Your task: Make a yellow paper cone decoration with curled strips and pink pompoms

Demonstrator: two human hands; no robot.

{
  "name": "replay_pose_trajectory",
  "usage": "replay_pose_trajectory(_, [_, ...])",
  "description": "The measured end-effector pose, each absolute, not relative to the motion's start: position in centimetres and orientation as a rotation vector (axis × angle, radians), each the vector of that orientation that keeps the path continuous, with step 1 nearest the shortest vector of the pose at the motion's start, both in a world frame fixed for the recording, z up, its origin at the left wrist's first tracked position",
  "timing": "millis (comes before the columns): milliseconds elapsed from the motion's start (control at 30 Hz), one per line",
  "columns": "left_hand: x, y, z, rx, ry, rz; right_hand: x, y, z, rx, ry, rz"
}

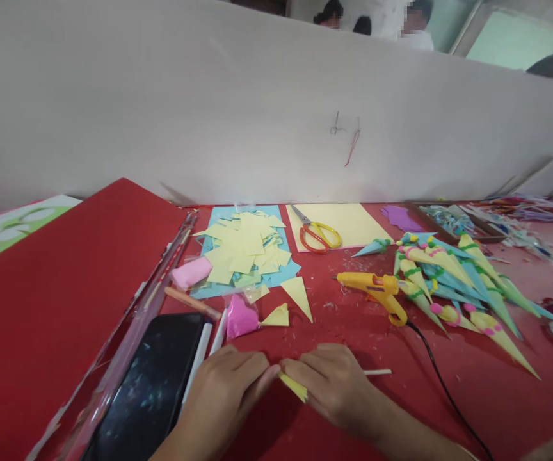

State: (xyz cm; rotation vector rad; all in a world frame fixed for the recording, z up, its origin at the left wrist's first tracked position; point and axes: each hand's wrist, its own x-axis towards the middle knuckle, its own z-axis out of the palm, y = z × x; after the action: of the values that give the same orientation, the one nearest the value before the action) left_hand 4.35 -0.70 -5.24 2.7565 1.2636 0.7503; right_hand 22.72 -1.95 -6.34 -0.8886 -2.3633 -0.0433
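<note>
Close together at the front of the red table, my left hand [235,381] and my right hand [331,381] both pinch a small piece of yellow paper [294,387]. Its lower end looks pleated or fringed; the rest is hidden by my fingers. A thin white stick [377,372] shows just beyond my right hand; I cannot tell whether it is held. Ahead of my hands are a small yellow paper cone [276,315], a bag of magenta clay [242,316] and a cut yellow paper piece [298,296]. White markers [200,352] and a black phone [149,384] lie beside my left hand.
Cut yellow paper [245,243] is piled on blue sheets. Scissors [317,234] rest on a yellow sheet. A yellow glue gun [377,288] trails its black cord [442,378] on the right, beside piled paper cones [463,282]. A white wall [185,102] stands behind; people are beyond it.
</note>
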Motion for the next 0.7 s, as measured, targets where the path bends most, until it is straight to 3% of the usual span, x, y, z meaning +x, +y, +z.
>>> replay_pose_trajectory(467, [4.63, -1.08, -4.93, 2.734, 1.403, 0.865, 22.63, -1.97, -5.63, -0.851, -2.202, 0.069])
replay_pose_trajectory(700, [4.92, -1.1, -5.32, 2.395, 1.531, 0.708, 22.93, -2.05, -5.99, -0.874, -2.338, -0.177])
